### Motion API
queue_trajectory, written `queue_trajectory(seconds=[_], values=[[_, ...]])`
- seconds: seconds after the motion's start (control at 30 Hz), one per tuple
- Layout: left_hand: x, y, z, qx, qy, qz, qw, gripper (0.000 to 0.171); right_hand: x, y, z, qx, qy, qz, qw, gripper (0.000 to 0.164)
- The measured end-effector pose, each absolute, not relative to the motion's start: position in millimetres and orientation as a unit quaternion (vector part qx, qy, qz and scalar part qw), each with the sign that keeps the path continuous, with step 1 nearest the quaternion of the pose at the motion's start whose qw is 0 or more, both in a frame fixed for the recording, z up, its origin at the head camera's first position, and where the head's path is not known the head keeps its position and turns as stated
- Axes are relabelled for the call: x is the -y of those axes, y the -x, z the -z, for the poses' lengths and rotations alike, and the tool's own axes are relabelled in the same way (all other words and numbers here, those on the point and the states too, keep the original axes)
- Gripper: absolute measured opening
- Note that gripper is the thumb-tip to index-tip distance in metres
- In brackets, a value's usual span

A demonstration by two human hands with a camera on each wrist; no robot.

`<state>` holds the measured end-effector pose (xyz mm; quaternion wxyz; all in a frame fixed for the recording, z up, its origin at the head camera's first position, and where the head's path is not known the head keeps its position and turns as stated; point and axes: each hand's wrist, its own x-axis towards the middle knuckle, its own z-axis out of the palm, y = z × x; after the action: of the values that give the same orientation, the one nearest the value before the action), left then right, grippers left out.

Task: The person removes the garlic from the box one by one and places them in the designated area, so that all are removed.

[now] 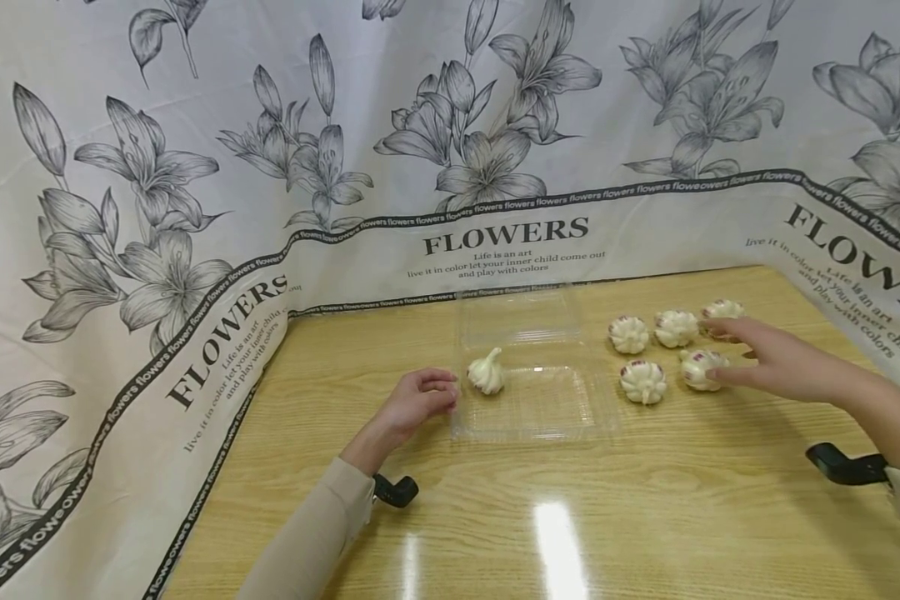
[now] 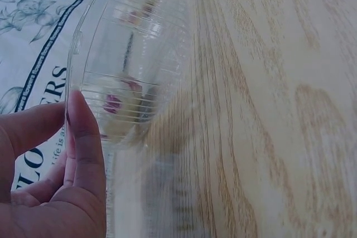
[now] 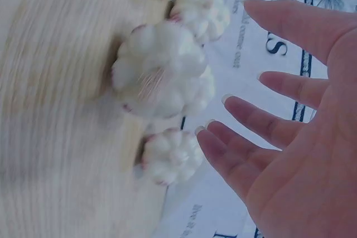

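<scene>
A clear plastic clamshell box [image 1: 528, 433] lies with its lid folded back on the table. One garlic bulb [image 1: 486, 375] sits in its left part, stem up. At the box's left edge, my left hand [image 1: 420, 400] pinches the rim between thumb and fingers, as the left wrist view shows up close. My right hand [image 1: 783, 358] hovers with spread fingers over the loose garlic bulbs, nearest to the front right bulb [image 1: 696, 369] and the back right bulb [image 1: 722, 309]. In the right wrist view, a gap shows between the fingers and a garlic bulb [image 3: 162, 71].
More garlic bulbs stand right of the box: a front one [image 1: 642, 382], a back left one [image 1: 628, 334] and a back middle one [image 1: 676, 328]. A flower-printed curtain [image 1: 510, 250] borders the wooden table [image 1: 660, 517] at the back and sides.
</scene>
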<state>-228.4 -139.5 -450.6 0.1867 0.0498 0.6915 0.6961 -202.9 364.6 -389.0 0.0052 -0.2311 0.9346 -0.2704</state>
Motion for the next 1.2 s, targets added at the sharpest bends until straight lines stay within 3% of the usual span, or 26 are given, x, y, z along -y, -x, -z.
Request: queue_trajectory(seconds=[0.4, 0.63, 1.2], values=[[138.6, 227.7, 449.9, -0.693, -0.049, -0.694, 0.190, 0.038, -315.7, 196.9, 377.6, -0.922, 0.283, 0.262, -0.030, 0.066], [138.7, 227.9, 450.1, -0.693, -0.044, -0.694, 0.188, 0.036, -289.4, 197.1, 377.8, -0.917, 0.289, 0.275, 0.001, 0.064], [140.4, 228.8, 449.0, -0.694, -0.044, -0.693, 0.192, 0.037, -234.9, 203.2, 390.5, -0.896, 0.341, 0.284, 0.003, 0.055]])
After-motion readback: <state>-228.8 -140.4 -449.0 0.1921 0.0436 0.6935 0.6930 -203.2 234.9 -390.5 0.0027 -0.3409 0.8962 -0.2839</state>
